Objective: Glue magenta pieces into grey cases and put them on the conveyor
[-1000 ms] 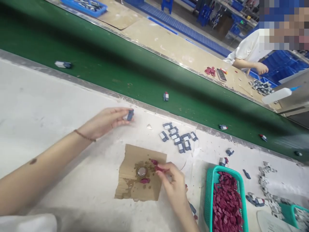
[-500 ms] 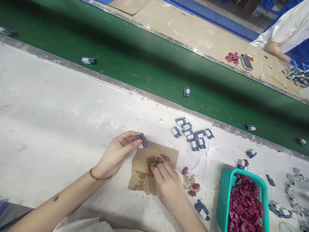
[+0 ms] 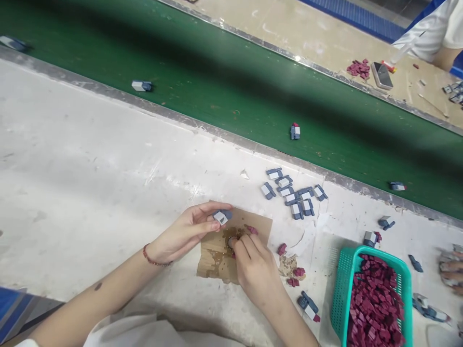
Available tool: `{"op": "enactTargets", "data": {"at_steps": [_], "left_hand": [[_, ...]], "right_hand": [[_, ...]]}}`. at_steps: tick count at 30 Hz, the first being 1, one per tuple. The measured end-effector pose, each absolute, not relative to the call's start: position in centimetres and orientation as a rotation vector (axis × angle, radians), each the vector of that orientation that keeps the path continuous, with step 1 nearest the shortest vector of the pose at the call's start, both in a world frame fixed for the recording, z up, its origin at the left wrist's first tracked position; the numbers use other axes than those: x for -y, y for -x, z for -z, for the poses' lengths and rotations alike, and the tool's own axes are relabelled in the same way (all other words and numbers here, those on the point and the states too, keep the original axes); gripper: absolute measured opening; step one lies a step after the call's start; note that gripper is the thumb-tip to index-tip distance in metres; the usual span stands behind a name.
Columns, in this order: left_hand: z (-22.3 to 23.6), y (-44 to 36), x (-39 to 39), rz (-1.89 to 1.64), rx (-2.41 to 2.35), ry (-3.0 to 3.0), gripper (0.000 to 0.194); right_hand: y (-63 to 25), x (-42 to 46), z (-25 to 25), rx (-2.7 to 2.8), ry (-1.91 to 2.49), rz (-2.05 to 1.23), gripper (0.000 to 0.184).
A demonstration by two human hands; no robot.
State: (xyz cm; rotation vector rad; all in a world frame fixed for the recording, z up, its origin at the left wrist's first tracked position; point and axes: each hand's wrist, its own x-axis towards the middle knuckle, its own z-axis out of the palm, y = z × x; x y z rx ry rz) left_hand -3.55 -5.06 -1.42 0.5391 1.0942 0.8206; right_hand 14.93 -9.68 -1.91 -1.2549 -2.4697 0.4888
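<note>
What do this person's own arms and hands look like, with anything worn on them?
The left hand and right hand wear no gloves. A thin reddish-brown bracelet circles the left wrist; that forearm bears a small oval mark. The right wrist is bare. A white sleeve edge shows at bottom left.

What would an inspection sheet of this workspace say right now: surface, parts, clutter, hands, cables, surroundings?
Surface: white worktable, scuffed; cardboard on it has dark, wet-looking stains.
Job's things: blue-and-white part in hand; small round dish on the cardboard; cluster of similar parts; green basket of dark red pieces.
Clutter: loose red pieces around a stained brown scrap.
Left hand: holds the blue-and-white part.
Right hand: fingertips at the dish; anything held is hidden.
Cables: nothing seen.
Surroundings: green conveyor belt with spaced parts; beyond, a tan table with a phone, and a co-worker's white sleeve.
</note>
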Motion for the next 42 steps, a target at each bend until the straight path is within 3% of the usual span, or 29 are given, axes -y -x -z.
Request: {"op": "enactTargets", "data": {"at_steps": [4,7,11,18,22,37,42], "left_hand": [[2.1,3.5,5.3,-0.783,-1.068,-0.677,0.033],[2.8,3.2,6.1,-0.824,-1.102,-0.747,0.036],[3.3,2.7,7.0,-0.799,-1.124,-0.853,0.039],[3.6,2.5,7.3,-0.743,-1.057,-1.121,0.024],[4.0,2.6,7.4,-0.744,-1.048,-1.183,0.023],[4.3,2.4,7.6,-0.69,-1.088,-1.266,0.023],[4.0,2.6,7.7,-0.761,-1.085,-1.382,0.022]], "right_hand": [[-15.5,9.3,1.8,2.3,1.205,-0.736,0.03],[-16.3,9.1,1.5,1.932,1.224,-1.041,0.018],[-16.7,9.3,1.4,1.515,1.325,-1.207,0.006],[-16.3,9.2,1.9,1.315,1.316,-1.227,0.005],[-16.3,9.0,2.0,1.348,1.303,-1.213,0.001],[-15.9,8.9,2.1,1.625,1.185,-1.067,0.014],[-16.1,9.2,1.6,1.441,1.332,-1.264,0.005]]}}
